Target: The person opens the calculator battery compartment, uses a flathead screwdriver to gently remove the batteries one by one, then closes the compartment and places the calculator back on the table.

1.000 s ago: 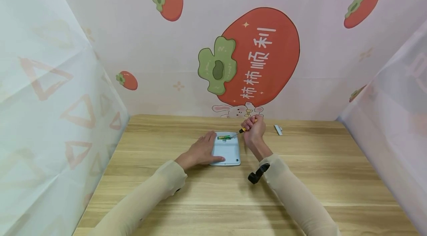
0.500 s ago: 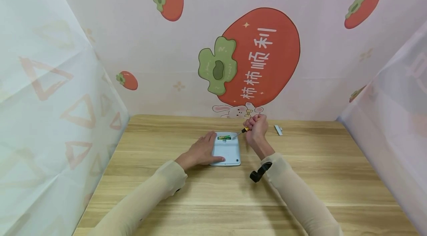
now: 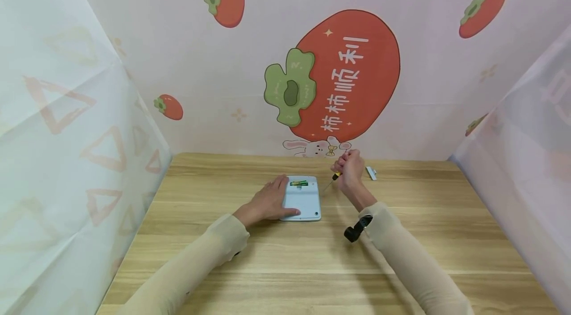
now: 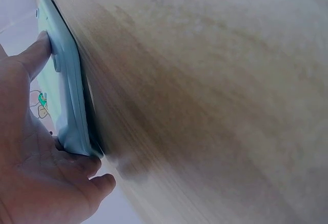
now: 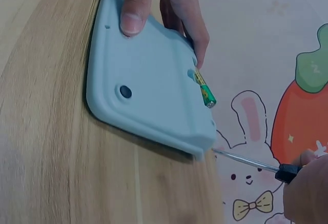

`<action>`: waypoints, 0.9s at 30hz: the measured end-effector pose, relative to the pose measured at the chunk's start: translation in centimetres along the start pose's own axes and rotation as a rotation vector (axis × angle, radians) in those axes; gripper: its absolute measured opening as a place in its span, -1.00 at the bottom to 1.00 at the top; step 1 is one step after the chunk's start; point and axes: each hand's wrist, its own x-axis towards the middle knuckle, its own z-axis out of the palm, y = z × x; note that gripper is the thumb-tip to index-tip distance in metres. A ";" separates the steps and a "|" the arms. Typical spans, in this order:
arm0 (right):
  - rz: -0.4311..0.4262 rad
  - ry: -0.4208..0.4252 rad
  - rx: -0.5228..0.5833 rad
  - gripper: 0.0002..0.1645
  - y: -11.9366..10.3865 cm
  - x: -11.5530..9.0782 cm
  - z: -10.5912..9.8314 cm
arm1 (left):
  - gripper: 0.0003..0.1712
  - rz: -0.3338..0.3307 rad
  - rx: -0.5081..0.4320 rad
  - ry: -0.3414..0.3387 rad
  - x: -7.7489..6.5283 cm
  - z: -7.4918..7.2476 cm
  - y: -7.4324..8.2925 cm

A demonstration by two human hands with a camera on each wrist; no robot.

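Observation:
A light blue plastic device lies back-up on the table, its open compartment holding green batteries. My left hand grips its left side; in the left wrist view the thumb lies on the device's back and the fingers are at its edge. In my right hand is a screwdriver with a yellow and black handle, mostly hidden by the fist. Its metal shaft slants down to the left, and the tip is just off the device's upper right corner. A dark round foot marks another corner.
A small light blue cover lies on the wooden table, right of my right hand near the back edge. Behind the table stands a wall sheet printed with persimmons, and white sheets hang at both sides.
My right hand has moved right with the screwdriver, whose tip has come off the device's upper right corner. My left hand and the device have stayed in place.

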 end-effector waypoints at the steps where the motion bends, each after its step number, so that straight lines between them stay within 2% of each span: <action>1: -0.004 -0.008 -0.004 -0.54 -0.2 0.0 0.0 | 0.32 -0.001 -0.001 0.000 0.0 0.0 0.0; 6: -0.020 -0.022 -0.044 -0.52 -0.9 0.1 -0.4 | 0.32 -0.005 -0.001 0.001 0.0 -0.1 0.0; 12: -0.042 -0.020 -0.164 -0.53 -1.9 -0.2 -1.1 | 0.32 -0.003 -0.001 0.002 0.0 0.0 0.0; 18: -0.058 -0.053 -0.263 -0.49 -2.9 -0.3 -1.9 | 0.32 -0.008 0.006 -0.003 0.0 0.1 -0.1; 27: -0.094 -0.072 -0.547 -0.47 -4.5 0.0 -3.5 | 0.32 -0.014 -0.002 -0.002 0.1 0.1 -0.1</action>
